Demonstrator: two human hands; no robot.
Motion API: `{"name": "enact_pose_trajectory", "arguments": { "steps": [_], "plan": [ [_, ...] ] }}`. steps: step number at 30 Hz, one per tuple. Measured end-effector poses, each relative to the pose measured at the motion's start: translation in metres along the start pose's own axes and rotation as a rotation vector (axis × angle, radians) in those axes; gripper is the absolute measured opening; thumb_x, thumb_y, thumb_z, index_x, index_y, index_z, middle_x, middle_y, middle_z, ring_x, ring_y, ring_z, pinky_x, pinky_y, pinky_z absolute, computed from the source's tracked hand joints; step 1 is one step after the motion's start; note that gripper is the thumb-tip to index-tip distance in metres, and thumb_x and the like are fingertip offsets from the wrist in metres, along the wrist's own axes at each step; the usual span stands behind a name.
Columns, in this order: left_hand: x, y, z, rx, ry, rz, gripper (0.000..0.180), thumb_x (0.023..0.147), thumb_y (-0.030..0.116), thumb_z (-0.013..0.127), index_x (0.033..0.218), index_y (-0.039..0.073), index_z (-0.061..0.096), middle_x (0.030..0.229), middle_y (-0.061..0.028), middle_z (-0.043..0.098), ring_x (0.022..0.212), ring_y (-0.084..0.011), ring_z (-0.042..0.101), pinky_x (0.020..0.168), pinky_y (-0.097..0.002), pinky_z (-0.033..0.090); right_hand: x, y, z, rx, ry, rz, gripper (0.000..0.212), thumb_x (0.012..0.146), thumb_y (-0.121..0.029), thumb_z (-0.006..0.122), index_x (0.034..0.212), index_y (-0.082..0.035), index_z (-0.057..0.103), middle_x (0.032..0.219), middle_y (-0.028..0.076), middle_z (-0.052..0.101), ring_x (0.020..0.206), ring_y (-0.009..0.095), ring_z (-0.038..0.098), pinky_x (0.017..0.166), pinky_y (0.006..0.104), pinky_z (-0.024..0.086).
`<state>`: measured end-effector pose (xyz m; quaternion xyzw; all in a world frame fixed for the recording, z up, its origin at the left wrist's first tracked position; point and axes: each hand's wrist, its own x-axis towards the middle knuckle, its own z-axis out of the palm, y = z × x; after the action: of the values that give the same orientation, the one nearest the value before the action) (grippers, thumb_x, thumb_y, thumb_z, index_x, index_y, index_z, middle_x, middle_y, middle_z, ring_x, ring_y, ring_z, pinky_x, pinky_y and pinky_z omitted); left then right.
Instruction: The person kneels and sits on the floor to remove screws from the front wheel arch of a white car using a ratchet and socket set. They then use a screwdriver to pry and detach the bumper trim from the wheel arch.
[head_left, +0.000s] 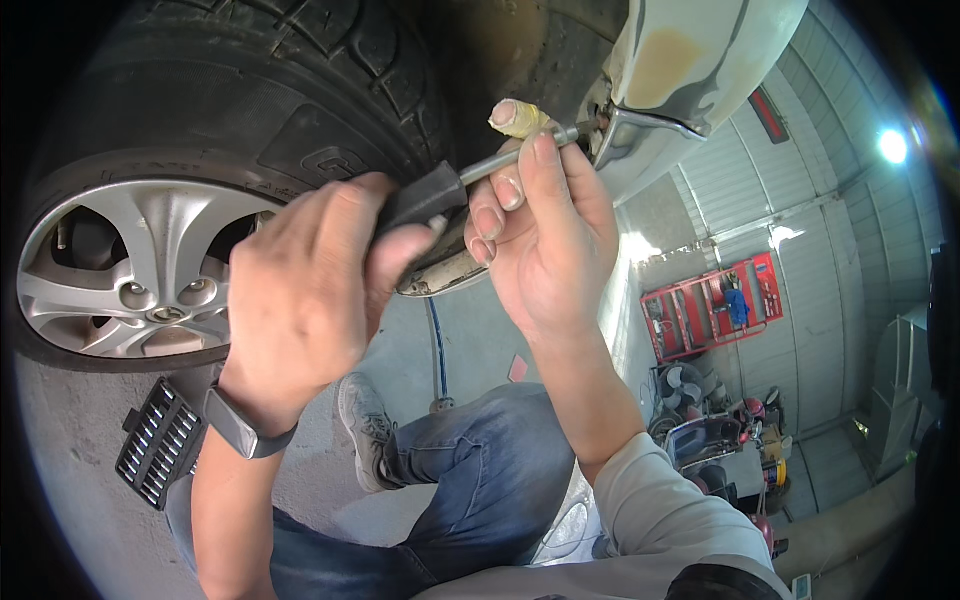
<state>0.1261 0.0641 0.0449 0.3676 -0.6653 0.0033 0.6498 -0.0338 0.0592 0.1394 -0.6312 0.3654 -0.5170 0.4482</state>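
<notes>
My left hand [310, 280], with a dark watch [245, 425] on its wrist, is closed round the black handle of a screwdriver [425, 195]. The metal shaft points up to the right. My right hand [560, 245] steadies the shaft close to its tip, between thumb and fingers. One of its fingers carries a yellowish wrap [520, 118] and sticks out past the shaft. The tip meets the edge of a white car body panel [655, 70] at the wheel arch; my fingers partly hide the contact, so the fastener cannot be made out.
A tyre [230, 110] with a silver alloy wheel [155, 235] stands close at the left. On the floor lies an open black socket case [160, 440]. A blue hose [437, 350] runs along the floor. Red tool racks [715, 305] and stacked equipment [710, 430] stand at the right.
</notes>
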Motion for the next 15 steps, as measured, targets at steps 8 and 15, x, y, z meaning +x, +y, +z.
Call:
{"name": "enact_pose_trajectory", "arguments": {
  "steps": [8, 15],
  "plan": [
    [0.002, 0.008, 0.010, -0.236, -0.007, -0.260, 0.023, 0.099, 0.021, 0.070, 0.090, 0.001, 0.066, 0.060, -0.0131, 0.056, 0.050, -0.0327, 0.056, 0.047, -0.0387, 0.043, 0.004, 0.008, -0.015, -0.170, -0.050, -0.136, 0.038, 0.110, -0.028, 0.052, 0.128, 0.005, 0.060, 0.087, 0.004, 0.062, 0.065, 0.012, 0.061, 0.053, 0.0245, 0.049],
    [0.010, 0.017, 0.012, -0.614, -0.049, -0.698, 0.046, 0.107, 0.029, 0.061, 0.073, -0.002, 0.064, 0.053, -0.0041, 0.047, 0.046, -0.0126, 0.042, 0.045, -0.0310, 0.032, 0.007, 0.010, -0.018, -0.029, -0.163, -0.029, 0.042, 0.111, -0.032, 0.050, 0.125, 0.006, 0.062, 0.086, 0.005, 0.063, 0.066, 0.012, 0.062, 0.054, 0.0239, 0.051]
  ]
}}
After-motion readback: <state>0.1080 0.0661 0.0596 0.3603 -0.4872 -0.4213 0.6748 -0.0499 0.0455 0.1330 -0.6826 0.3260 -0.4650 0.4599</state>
